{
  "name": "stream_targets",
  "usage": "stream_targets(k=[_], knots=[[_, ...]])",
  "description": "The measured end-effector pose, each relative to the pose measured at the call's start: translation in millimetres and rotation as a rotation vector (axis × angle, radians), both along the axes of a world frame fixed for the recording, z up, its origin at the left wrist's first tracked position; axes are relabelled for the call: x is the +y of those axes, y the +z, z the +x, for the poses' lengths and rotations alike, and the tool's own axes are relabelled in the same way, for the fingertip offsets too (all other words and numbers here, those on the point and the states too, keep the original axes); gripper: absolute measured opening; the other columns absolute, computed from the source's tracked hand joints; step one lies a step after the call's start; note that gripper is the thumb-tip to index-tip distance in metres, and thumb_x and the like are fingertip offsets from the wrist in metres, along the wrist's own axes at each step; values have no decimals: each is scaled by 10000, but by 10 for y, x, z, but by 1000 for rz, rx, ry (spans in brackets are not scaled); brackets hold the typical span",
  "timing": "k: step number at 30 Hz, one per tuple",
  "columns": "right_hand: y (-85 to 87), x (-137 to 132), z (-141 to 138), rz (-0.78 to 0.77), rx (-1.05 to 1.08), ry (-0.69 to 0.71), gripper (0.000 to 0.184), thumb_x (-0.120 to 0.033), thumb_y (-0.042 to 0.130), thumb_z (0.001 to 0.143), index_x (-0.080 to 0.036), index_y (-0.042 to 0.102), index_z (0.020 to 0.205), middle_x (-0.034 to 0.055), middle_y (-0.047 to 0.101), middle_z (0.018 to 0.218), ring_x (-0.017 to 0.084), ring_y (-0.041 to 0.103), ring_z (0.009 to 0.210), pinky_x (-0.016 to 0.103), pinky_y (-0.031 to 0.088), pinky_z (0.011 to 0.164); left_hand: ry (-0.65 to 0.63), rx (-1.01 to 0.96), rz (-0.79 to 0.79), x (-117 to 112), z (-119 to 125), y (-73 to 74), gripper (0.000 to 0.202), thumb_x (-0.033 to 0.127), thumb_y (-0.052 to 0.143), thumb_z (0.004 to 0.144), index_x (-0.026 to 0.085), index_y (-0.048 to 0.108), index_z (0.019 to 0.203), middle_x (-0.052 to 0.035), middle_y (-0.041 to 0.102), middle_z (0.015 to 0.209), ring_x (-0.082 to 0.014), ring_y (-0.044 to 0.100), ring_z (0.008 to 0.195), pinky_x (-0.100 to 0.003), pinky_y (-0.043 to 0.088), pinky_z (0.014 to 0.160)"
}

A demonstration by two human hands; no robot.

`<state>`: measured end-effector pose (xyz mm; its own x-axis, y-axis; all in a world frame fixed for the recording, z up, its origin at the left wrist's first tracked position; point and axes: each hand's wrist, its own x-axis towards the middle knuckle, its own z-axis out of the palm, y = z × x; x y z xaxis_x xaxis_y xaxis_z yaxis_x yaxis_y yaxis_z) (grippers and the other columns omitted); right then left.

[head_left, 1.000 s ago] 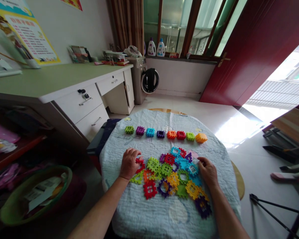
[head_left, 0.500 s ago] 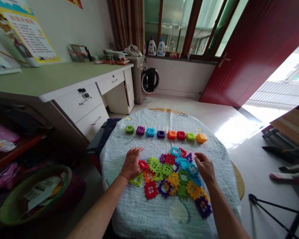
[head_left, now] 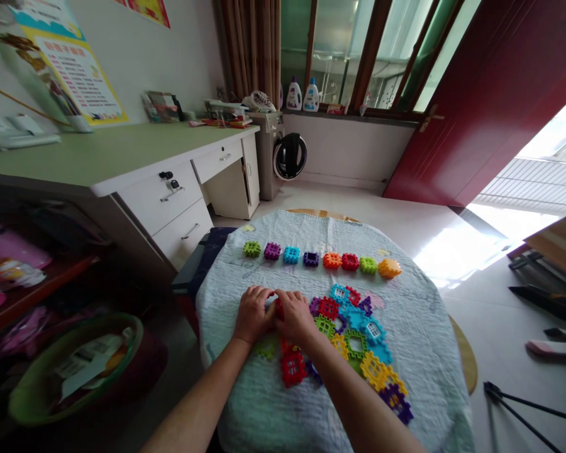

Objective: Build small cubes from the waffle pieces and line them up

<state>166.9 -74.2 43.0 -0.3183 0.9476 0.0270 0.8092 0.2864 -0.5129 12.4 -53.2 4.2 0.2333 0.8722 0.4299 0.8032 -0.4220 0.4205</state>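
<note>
My left hand (head_left: 253, 316) and my right hand (head_left: 294, 318) meet at the left end of a loose pile of plastic interlocking blocks. Between their curled fingers shows a red interlocking block (head_left: 279, 308), mostly hidden by the hands. Under and beside my wrists lie a light-green block (head_left: 265, 348) and a red window-shaped block (head_left: 293, 368). Right of my right hand the pile goes on with a green square frame block (head_left: 356, 344), a yellow block (head_left: 373, 369) and a dark purple block (head_left: 396, 404). My right forearm covers part of the pile.
Across the far side of the round cloth-covered table (head_left: 245, 402) runs a row of small assembled blocks, among them a purple one (head_left: 272, 251) and a yellow one (head_left: 389, 268). A desk (head_left: 136, 151) stands left, a basket (head_left: 139, 352) below it.
My right hand has moved left from the pile's right side to join my left hand. The red block now shows between both hands. The view has shifted slightly.
</note>
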Motion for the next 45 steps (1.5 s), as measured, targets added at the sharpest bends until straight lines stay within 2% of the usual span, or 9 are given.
stream_targets(k=[5,12,16,19,24,28,36,41,45], knots=[[-6,175,127,72,-16,-134,480,-206,625,810,-225,542,1282,99,616,1129,256,547,1052,386,409,909,55,-30,43,12,-4,-1,246,348,445,957,195,633,922,-80,659,940,-249,565,962,-409,442,915],[-75,330,344,88,-111,-246,615,-491,741,739,-210,568,1258,136,580,1189,306,541,1076,425,424,899,137,-44,53,33,-7,-18,199,300,467,938,200,637,910,-88,666,960,-262,567,967,-420,446,918],[-185,299,574,108,-3,-253,346,-315,596,865,-209,649,1189,122,635,1167,279,575,1069,395,428,912,160,-60,45,55,-33,-68,215,298,453,945,196,640,916,-92,673,969,-263,576,965,-423,449,917],[-214,229,911,128,41,-323,307,-163,527,846,-206,699,1096,104,680,1075,249,602,1009,368,435,892,192,-69,40,71,-45,-102,223,306,449,947,203,644,913,-88,673,957,-264,581,951,-417,455,898],[-199,28,1347,62,-34,-250,352,-237,658,753,-208,694,1101,83,674,1079,254,580,1023,379,423,912,201,-51,34,82,-42,-122,230,314,450,943,202,645,891,-88,677,932,-268,581,931,-417,455,882],[-180,-73,1329,54,-110,-173,470,-237,735,672,-227,675,1138,90,641,1162,285,529,1069,406,403,920,200,-39,31,83,-40,-122,229,304,454,935,198,647,875,-92,679,923,-274,576,922,-420,457,870],[-88,-69,1210,101,-28,-179,156,-192,555,824,-217,707,843,60,674,901,215,575,900,348,412,874,213,-27,38,79,-39,-120,195,286,469,915,215,647,877,-77,677,918,-266,583,916,-409,456,867],[-104,-57,1263,152,282,-330,260,-321,474,904,-199,702,940,41,679,799,190,609,761,302,454,735,206,-27,32,83,-39,-125,175,280,478,910,224,637,866,-75,673,914,-267,583,916,-406,458,862],[-176,-49,1272,73,300,-402,309,-354,495,874,-180,690,1038,10,641,685,178,586,643,286,450,638,205,-26,23,84,-36,-128,153,262,491,892,217,637,875,-78,673,923,-269,582,920,-410,458,865]])
